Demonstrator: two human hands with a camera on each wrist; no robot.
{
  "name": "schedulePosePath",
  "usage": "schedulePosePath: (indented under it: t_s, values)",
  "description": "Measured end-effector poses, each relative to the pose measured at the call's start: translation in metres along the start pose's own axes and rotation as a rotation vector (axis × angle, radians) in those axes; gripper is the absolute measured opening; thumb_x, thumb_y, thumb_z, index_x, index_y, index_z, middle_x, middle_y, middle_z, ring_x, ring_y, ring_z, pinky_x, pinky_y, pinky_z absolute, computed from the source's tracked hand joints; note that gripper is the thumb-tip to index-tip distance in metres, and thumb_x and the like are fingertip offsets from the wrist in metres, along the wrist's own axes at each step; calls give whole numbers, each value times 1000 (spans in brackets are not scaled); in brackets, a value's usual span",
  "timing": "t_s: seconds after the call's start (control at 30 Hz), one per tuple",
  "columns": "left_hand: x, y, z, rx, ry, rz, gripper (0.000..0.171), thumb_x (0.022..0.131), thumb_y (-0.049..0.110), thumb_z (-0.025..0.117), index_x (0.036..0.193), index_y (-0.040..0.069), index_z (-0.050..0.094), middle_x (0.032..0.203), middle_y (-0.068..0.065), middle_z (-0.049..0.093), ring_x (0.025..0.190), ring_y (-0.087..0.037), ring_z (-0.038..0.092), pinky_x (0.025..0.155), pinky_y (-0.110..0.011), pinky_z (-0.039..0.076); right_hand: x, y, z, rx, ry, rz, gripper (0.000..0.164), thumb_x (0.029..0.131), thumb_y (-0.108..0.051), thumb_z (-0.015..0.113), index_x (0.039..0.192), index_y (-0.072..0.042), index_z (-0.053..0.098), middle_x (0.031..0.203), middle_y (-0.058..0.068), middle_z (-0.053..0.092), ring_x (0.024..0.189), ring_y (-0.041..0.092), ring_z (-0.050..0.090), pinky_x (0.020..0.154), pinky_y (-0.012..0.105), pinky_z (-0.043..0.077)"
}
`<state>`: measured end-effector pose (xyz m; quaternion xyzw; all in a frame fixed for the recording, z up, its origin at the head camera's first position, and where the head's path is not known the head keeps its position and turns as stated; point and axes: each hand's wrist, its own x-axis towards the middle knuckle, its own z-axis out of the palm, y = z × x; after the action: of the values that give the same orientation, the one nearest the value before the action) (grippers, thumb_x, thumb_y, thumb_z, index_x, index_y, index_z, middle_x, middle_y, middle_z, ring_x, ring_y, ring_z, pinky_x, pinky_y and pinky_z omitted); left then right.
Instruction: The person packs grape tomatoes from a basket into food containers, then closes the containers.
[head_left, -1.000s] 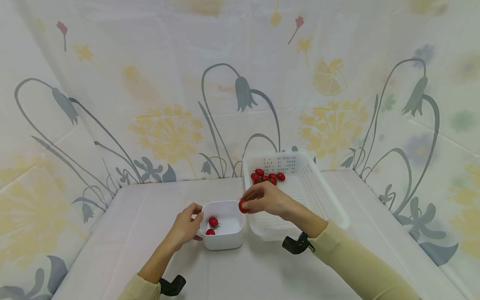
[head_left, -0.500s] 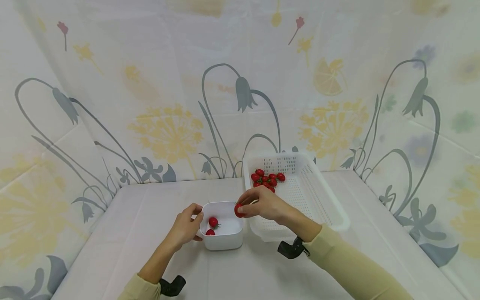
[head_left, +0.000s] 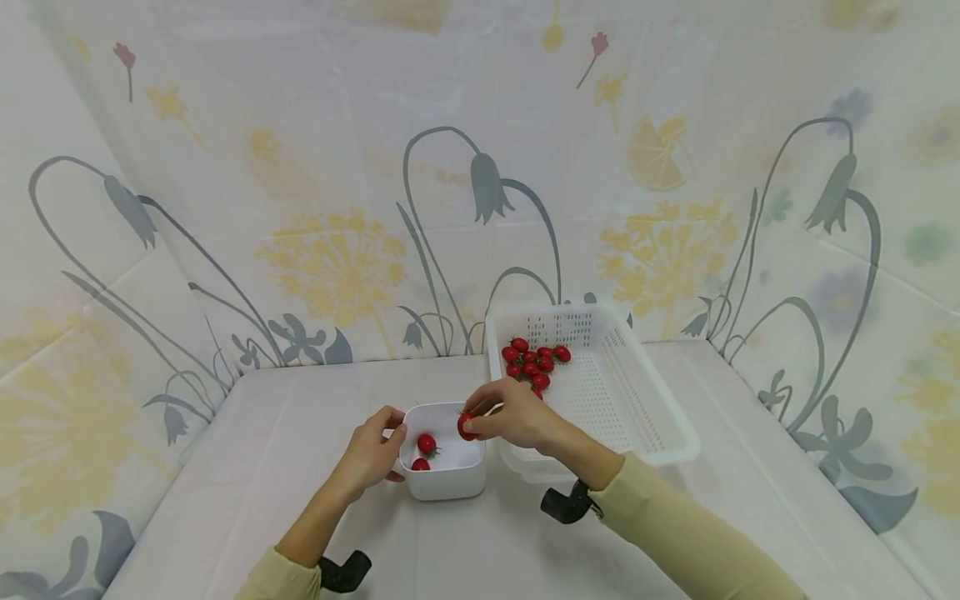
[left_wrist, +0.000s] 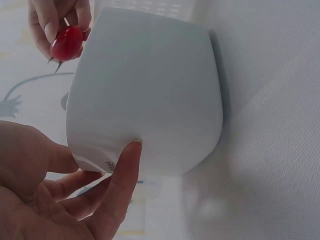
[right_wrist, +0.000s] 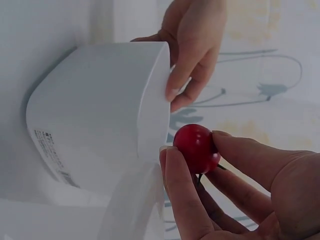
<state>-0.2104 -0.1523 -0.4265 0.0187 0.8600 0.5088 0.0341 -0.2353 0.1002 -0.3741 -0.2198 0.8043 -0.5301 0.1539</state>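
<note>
The held tomato (head_left: 465, 427) is above the white box (head_left: 447, 484), near its right rim, mid-tabletop (head_left: 318, 404), away from the far edge; it is nearly round, so its long axis is unclear. The right hand (head_left: 513, 413), the nearer one, pinches it with thumb and fingers; the left hand (head_left: 372, 449) grips the box's left wall.

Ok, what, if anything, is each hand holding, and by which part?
The right hand pinches a red tomato by its sides; the left hand holds the white container by its left side, at the rim.
</note>
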Motion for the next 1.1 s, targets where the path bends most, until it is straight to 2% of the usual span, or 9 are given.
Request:
schedulePosePath:
  t_s: [0.27,0.37,0.57,1.1]
  values:
    - [0,0,0,-3,0,-3,23,105,8,52,126,-1,56,135,-24,57,100,-38,67,54,-38,64,5,1,13,-51,14,-5,18,93,-10,73,108,-1,73,98,7,72,81,18,70,82,46,65]
    - [0,1,1,-6,2,-3,23,105,8,52,125,-2,56,134,-24,58,100,-39,67,54,-38,64,6,2,18,-70,13,3,17,93,-10,73,108,-2,73,97,6,71,80,18,70,82,46,65]
    - [-1,1,1,-8,3,-1,23,105,7,52,125,-2,56,133,-24,58,100,-39,68,54,-38,64,8,2,27,-131,24,-10,17,93,-12,74,108,-3,73,96,5,72,78,17,69,75,36,64]
    - [0,1,-1,-10,-2,-9,23,105,8,52,125,-2,56,132,-24,58,99,-38,68,54,-38,64,16,0,43,-170,15,-56,17,91,-7,75,106,0,73,95,8,73,78,16,69,68,29,62]
